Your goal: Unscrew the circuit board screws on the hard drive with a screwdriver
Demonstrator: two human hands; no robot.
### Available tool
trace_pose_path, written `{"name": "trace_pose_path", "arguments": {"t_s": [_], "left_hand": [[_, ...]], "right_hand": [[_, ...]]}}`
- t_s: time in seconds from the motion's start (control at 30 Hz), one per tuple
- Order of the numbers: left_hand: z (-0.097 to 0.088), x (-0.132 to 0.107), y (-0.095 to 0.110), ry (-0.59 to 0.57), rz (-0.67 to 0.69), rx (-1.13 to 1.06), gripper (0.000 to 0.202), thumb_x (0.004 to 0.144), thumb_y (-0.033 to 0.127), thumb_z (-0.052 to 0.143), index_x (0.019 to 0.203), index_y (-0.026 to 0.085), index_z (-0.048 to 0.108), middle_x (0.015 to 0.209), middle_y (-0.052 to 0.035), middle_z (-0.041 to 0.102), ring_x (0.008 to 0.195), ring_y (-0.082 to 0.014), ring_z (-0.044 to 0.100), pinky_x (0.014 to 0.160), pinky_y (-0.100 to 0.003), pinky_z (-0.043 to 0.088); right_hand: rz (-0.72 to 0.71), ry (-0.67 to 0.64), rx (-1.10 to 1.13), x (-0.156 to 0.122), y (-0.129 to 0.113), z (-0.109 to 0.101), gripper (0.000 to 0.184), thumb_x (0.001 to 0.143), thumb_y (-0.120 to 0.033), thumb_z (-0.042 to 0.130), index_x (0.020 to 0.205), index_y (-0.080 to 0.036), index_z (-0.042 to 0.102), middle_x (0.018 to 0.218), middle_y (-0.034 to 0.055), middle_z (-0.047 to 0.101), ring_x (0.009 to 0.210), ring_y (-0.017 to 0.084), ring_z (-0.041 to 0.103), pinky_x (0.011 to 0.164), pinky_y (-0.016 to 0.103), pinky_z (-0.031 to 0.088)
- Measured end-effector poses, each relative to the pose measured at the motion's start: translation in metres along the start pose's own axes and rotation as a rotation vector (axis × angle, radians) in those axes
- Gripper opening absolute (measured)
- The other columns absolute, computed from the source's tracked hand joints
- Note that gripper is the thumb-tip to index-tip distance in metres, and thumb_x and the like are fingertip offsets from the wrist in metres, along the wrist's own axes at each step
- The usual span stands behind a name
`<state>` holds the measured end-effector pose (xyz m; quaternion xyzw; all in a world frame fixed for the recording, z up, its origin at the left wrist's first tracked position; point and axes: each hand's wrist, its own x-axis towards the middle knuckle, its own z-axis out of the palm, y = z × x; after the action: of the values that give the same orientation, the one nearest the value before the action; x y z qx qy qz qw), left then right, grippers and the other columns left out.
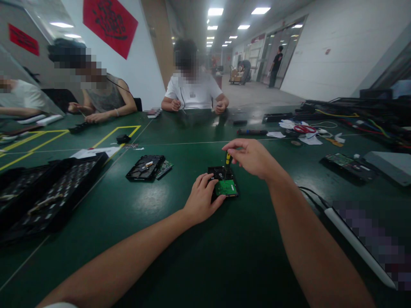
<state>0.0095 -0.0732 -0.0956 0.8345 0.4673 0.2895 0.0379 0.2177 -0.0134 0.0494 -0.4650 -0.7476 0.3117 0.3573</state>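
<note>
In front of me a hard drive (pixel 221 173) lies on the green table with its green circuit board (pixel 227 188) facing up. My left hand (pixel 203 194) grips the drive's left side, fingers over the edge and thumb along the near end. Between the fingertips of my right hand (pixel 252 156) is a small screwdriver (pixel 228 158) with a yellow and black handle, held upright. Its shaft points down at the drive's upper part; whether the tip sits in a screw is too small to tell.
Left of the drive lie another hard drive (pixel 146 167), a loose circuit board (pixel 164 169) and black trays (pixel 61 188) of small parts. To the right are another drive (pixel 348 167), a grey box (pixel 391 164) and cables (pixel 340 113). A co-worker (pixel 192 92) sits opposite.
</note>
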Motion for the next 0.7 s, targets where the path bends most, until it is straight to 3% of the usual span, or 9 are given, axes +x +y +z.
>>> {"name": "trace_pose_path", "arguments": {"t_s": [0.1,0.27,0.4,0.53,0.7], "left_hand": [[-0.0003,0.0,0.0,-0.012,-0.001,0.009,0.053,0.099,0.05,0.065,0.141,0.019,0.056,0.15,-0.017,0.052,0.147,-0.0389,0.041,0.12,-0.063,0.042],[0.0001,0.0002,-0.0002,-0.02,-0.011,0.018,0.052,0.099,0.051,0.065,0.14,0.02,0.057,0.15,-0.0161,0.053,0.147,-0.0385,0.041,0.121,-0.062,0.042],[0.0016,0.0003,-0.0009,-0.013,-0.013,0.016,0.052,0.098,0.05,0.066,0.14,0.02,0.058,0.15,-0.0157,0.053,0.146,-0.0384,0.042,0.122,-0.062,0.041],[0.0018,0.0004,-0.001,-0.014,-0.006,0.014,0.052,0.098,0.05,0.065,0.14,0.02,0.058,0.149,-0.0154,0.054,0.146,-0.0384,0.043,0.121,-0.062,0.041],[0.0002,0.0007,0.0004,-0.022,-0.003,0.018,0.053,0.098,0.049,0.065,0.14,0.018,0.058,0.148,-0.0164,0.054,0.146,-0.0384,0.042,0.122,-0.061,0.041]], "right_hand": [[0.017,-0.013,0.032,0.0003,-0.0006,0.0012,0.02,0.098,-0.021,0.06,0.108,-0.02,0.077,0.07,0.0028,0.071,0.063,0.016,0.067,0.057,0.026,0.052],[0.017,0.041,0.032,0.001,-0.0015,0.0043,0.016,0.097,-0.033,0.068,0.102,-0.019,0.073,0.085,0.005,0.075,0.062,0.014,0.067,0.056,0.025,0.053],[0.053,0.053,0.023,0.0005,-0.0017,0.0051,0.016,0.091,-0.03,0.075,0.101,-0.019,0.069,0.093,0.006,0.077,0.06,0.013,0.067,0.052,0.023,0.051],[0.095,0.053,0.065,0.0,-0.0016,0.0051,0.018,0.089,-0.027,0.077,0.099,-0.018,0.065,0.081,0.0047,0.075,0.059,0.014,0.068,0.051,0.024,0.053],[-0.003,-0.008,0.041,-0.0008,-0.0021,0.004,0.011,0.092,-0.025,0.072,0.102,-0.019,0.072,0.089,0.0049,0.077,0.064,0.014,0.069,0.053,0.023,0.052]]}}
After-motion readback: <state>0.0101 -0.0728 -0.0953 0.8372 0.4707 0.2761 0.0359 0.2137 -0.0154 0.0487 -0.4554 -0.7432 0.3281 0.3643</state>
